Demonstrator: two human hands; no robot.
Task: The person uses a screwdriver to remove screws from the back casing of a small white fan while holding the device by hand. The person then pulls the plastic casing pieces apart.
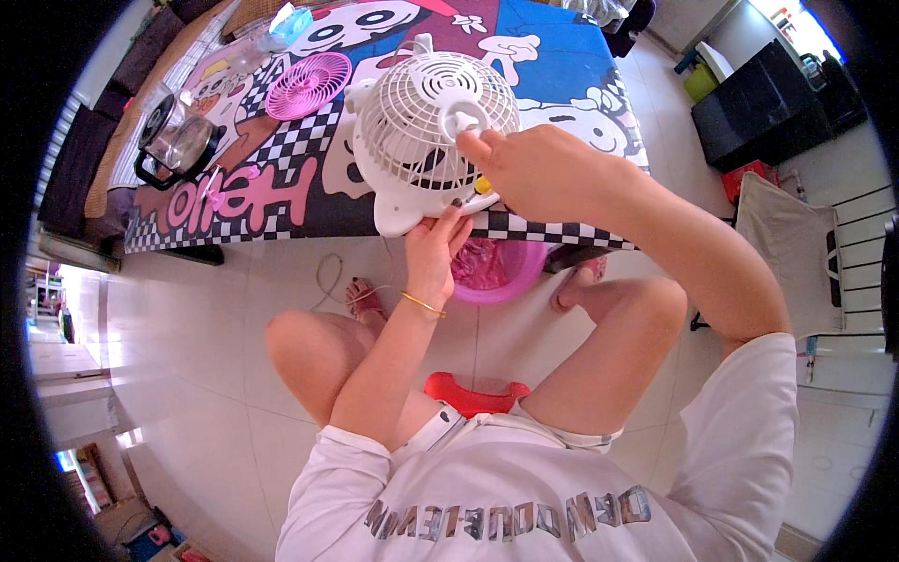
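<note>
A white electric fan (433, 112) with a round wire grille lies grille-up near the front edge of the table. Below its near rim is my left hand (434, 251), palm turned up, with the fingertips closed against that rim. My right hand (543, 169) reaches over the fan's right side. Its fingers are curled beside the white hub (464, 120) of the grille. A small yellow piece (483, 184) shows under that hand; whether it is part of a tool or of the fan is unclear. What the right fingers hold is hidden.
A loose pink fan grille (307, 86) lies left of the fan on the patterned tablecloth (552, 84). Farther left stands a glass jug (178, 140) with a black handle. A tissue pack (288, 26) lies at the back. Beneath the table edge sits a pink basin (510, 272).
</note>
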